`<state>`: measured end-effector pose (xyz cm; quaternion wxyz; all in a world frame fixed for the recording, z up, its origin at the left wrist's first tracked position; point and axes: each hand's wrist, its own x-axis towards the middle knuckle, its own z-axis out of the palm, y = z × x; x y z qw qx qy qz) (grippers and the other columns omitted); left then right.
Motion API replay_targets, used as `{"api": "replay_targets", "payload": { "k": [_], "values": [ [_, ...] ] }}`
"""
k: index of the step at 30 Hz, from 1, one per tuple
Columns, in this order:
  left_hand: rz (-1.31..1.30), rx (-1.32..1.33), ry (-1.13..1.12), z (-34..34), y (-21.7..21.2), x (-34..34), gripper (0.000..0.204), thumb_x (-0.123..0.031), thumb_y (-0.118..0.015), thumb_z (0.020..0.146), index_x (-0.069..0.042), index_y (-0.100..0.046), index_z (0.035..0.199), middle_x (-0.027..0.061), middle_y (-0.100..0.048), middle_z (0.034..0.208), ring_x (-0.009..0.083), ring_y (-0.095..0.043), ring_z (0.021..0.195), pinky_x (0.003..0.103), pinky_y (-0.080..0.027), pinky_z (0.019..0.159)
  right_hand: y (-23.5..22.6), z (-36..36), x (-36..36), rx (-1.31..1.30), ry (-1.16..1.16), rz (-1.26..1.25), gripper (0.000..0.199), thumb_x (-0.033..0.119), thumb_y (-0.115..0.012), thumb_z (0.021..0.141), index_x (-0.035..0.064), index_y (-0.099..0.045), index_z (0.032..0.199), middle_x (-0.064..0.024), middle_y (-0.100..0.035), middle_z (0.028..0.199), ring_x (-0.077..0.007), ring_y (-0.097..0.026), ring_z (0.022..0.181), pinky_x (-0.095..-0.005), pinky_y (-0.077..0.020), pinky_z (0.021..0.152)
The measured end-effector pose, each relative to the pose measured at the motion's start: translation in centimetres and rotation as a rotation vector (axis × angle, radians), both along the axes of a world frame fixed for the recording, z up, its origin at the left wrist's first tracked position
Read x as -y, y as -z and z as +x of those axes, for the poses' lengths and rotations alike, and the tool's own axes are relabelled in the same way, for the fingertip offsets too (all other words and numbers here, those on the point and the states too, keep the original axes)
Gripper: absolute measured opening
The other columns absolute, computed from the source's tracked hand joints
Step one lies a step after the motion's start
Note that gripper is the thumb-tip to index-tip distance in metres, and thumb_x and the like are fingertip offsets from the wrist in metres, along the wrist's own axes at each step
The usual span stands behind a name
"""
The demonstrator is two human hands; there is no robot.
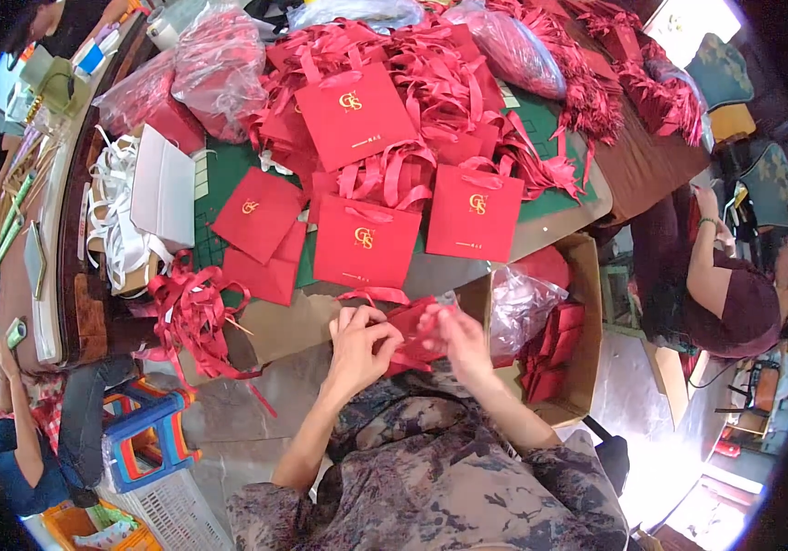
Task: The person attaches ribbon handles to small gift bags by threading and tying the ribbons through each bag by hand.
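In front of my body, a red paper gift bag (410, 332) lies between my hands, with a red ribbon (376, 295) looped at its far side. My left hand (358, 347) is closed at the bag's left edge, its fingers curled and the thumb meeting them. My right hand (460, 342) is raised over the bag's right side; motion smears its fingers, so their grip is unclear. Just beyond lie finished-looking red bags with gold print, one bag (365, 243) straight ahead and another bag (474, 213) to its right.
A heap of red ribbon-handled bags (357, 115) covers the table. Loose red ribbons (194, 308) hang over the left edge, near a white box (163, 188) with white ribbons. On my right stands a cardboard box (585, 367) holding red bags. A co-worker (720, 285) sits farther right.
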<state>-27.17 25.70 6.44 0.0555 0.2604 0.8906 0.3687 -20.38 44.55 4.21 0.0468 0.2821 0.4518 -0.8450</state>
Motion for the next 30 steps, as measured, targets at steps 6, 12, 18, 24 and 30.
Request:
{"api": "replay_targets", "payload": {
  "k": [6,12,18,24,30],
  "values": [
    [0.005,0.033,-0.052,-0.1,-0.2,-0.6,0.016,-0.02,-0.076,0.081,-0.013,-0.069,0.094,0.0019,-0.068,0.092,0.0251,-0.056,0.095,0.04,-0.037,0.087,-0.9,-0.5,-1.6,-0.205,-0.226,0.472,0.025,0.021,-0.049,0.106,0.0009,-0.063,0.112,-0.0102,-0.07,0.099,-0.0133,-0.066,0.089,-0.029,-0.0524,0.077],
    [-0.002,-0.039,-0.063,-0.4,0.1,-2.1,0.019,-0.015,-0.076,0.08,-0.012,-0.067,0.096,0.0021,-0.069,0.088,0.025,-0.056,0.091,0.039,-0.036,0.084,-1.9,0.4,-0.1,-0.257,-0.341,1.105,0.022,0.02,-0.053,0.102,0.0024,-0.065,0.098,-0.0183,-0.066,0.078,-0.0308,-0.064,0.07,-0.042,-0.0493,0.062],
    [0.008,-0.001,-0.074,-0.2,0.6,-2.7,0.014,-0.013,-0.074,0.081,-0.012,-0.069,0.094,0.0005,-0.069,0.084,0.0229,-0.057,0.087,0.038,-0.036,0.083,-1.3,-0.1,0.2,-0.058,-0.414,1.066,0.026,0.028,-0.06,0.094,0.0036,-0.065,0.089,-0.0237,-0.063,0.074,-0.0424,-0.063,0.068,-0.0463,-0.0475,0.059],
    [0.052,0.065,-0.087,0.0,0.9,-3.1,0.012,-0.01,-0.07,0.084,-0.013,-0.069,0.095,0.0,-0.068,0.082,0.0218,-0.058,0.085,0.038,-0.037,0.083,-0.8,0.1,0.3,-0.092,-0.327,1.068,0.022,0.024,-0.062,0.092,0.0028,-0.068,0.089,-0.0221,-0.06,0.068,-0.0321,-0.063,0.058,-0.0407,-0.0468,0.056],
    [0.067,0.101,-0.087,0.2,1.2,-3.3,0.014,-0.01,-0.069,0.084,-0.013,-0.07,0.098,0.0004,-0.069,0.083,0.0221,-0.058,0.085,0.038,-0.037,0.083,-0.7,-0.3,0.3,-0.174,-0.22,1.068,0.019,0.02,-0.065,0.09,0.0018,-0.066,0.085,-0.021,-0.061,0.067,-0.0329,-0.061,0.054,-0.0403,-0.0464,0.053]
  ]
}}
